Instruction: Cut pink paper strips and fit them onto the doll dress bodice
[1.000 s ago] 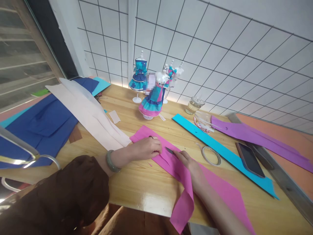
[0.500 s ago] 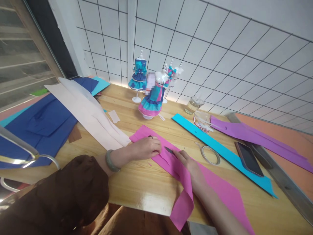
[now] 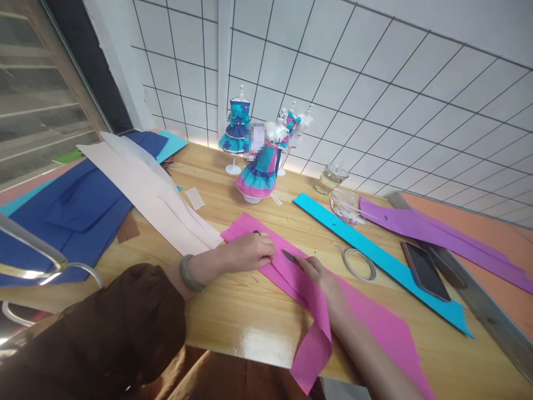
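A long sheet of pink fabric (image 3: 377, 311) lies slantwise across the table before me. My left hand (image 3: 252, 250), with a ring and a bangle, is closed on the fabric's upper part, its fingertips pinching the edge. In my right hand (image 3: 318, 275) is a pair of scissors (image 3: 288, 256); the dark blades point up and left over the fabric, and the handles are hidden by my fingers. A partly separated pink strip (image 3: 314, 339) drapes past my right wrist and hangs over the table's front edge.
Pale pink fabric (image 3: 141, 194) and dark blue fabric (image 3: 79, 205) lie left. Small dresses on stands (image 3: 256, 186) and a glass (image 3: 331, 178) stand behind. To the right are a tape roll (image 3: 372, 269), a turquoise strip (image 3: 358, 244), a phone (image 3: 427, 272) and purple fabric (image 3: 437, 236).
Both hands and the scissors stay almost in place. Around the blades the pink fabric lies slightly flatter than before.
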Tool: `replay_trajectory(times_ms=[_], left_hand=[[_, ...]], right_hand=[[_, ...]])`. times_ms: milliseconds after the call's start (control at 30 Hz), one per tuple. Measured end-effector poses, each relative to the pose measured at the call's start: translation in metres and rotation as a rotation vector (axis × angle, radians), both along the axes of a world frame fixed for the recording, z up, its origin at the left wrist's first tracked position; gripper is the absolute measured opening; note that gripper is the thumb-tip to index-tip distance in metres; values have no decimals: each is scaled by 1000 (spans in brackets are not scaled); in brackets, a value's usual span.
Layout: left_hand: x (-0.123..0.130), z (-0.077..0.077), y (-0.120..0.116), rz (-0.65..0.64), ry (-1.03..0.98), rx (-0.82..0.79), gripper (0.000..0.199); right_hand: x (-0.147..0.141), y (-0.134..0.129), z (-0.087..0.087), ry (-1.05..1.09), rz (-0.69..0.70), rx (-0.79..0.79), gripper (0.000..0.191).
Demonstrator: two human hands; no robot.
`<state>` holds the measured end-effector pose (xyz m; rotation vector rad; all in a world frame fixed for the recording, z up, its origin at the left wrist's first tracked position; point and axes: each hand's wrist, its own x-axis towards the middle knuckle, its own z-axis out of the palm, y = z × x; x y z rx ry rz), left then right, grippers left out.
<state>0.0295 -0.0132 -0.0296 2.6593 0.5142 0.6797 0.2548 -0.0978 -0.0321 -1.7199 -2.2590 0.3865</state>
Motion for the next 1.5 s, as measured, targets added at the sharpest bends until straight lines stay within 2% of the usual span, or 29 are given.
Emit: replay_trajectory(times_ms=[233,567,967,1300,1367,1500], left_hand=[[0,0,0,-6,-17,0,16],[0,-2,0,-4,-9,27,15],[-1,-1,-1,18,15,4,15],[-2,2,-1,19,22,-22,15],[-6,4,0,24,12,-37,20],[-17,8,8,85,13,-43,43]], right_hand=[[0,0,2,-33,31,14,51],[6,2,-16,-146,47,80,51],[8,1,-16,-130,94,135,54],[3,-1,-8,-155,87,76,54],[3,-1,-6,-144,77,57,53],[4,-5,2,-93,83,28,52]])
